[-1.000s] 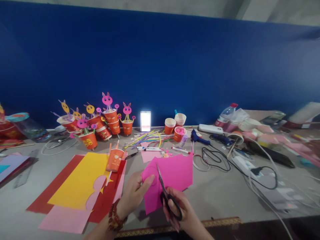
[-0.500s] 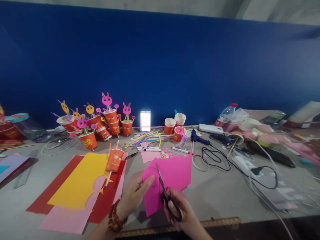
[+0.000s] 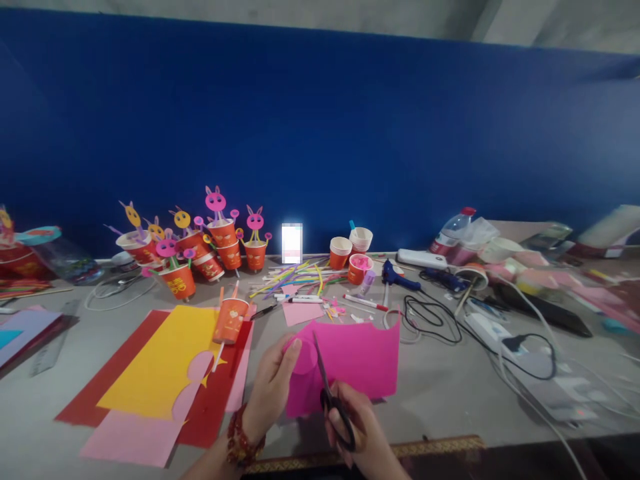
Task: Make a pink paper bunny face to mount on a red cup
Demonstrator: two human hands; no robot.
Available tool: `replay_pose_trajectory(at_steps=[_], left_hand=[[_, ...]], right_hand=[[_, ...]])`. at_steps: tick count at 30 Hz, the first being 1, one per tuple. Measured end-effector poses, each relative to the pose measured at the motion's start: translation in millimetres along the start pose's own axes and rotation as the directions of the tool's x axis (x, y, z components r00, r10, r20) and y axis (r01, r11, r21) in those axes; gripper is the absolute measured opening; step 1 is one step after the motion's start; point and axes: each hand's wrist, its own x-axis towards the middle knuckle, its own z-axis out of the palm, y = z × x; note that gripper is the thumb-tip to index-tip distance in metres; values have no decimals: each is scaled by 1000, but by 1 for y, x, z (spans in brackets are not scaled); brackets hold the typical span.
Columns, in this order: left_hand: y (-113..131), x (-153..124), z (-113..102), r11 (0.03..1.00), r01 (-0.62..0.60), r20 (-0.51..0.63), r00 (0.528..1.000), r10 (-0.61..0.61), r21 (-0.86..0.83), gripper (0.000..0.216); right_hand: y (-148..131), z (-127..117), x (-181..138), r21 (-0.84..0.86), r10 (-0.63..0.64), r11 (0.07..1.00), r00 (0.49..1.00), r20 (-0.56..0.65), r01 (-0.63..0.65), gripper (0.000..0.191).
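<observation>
Left hand [image 3: 273, 379] is pinching magenta sheet [image 3: 363, 357] above table's [image 3: 435, 400] near edge; right hand [image 3: 361, 419] is gripping scissors [image 3: 323, 373] beside circle [image 3: 305, 358], apparently not fully freed. Figure-topped cups [image 3: 255, 257] already standing toward far edge.

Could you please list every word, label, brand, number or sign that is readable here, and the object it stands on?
None can be read with certainty.
Orange paper cup with yellow print: stylised characters, too blurred.
Clear plastic bottle with red cap: label too blurred.
Glowing white rectangular screen: pixelated, unreadable.
White marker pen with red end: any print too small.
Magenta paper sheet: no text visible.
</observation>
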Motion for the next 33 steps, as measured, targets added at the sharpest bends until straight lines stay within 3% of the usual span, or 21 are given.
replay_pose_trajectory(at_steps=[6,12,24,33], left_hand=[[2,4,-4,996,-47,64,997,42,80,30],[9,4,-8,990,-66,123,991,51,123,30],[14,7,-9,977,-95,159,985,65,189,32],[14,8,-9,976,-103,170,983,70,192,35]], right_hand=[[-18,-7,-3,-50,79,996,995,60,-76,54],[-35,-11,0,-64,47,997,997,67,-43,54],[-20,-14,2,-64,94,994,992,81,-89,58],[-22,-14,3,-70,44,997,996,77,-38,57]])
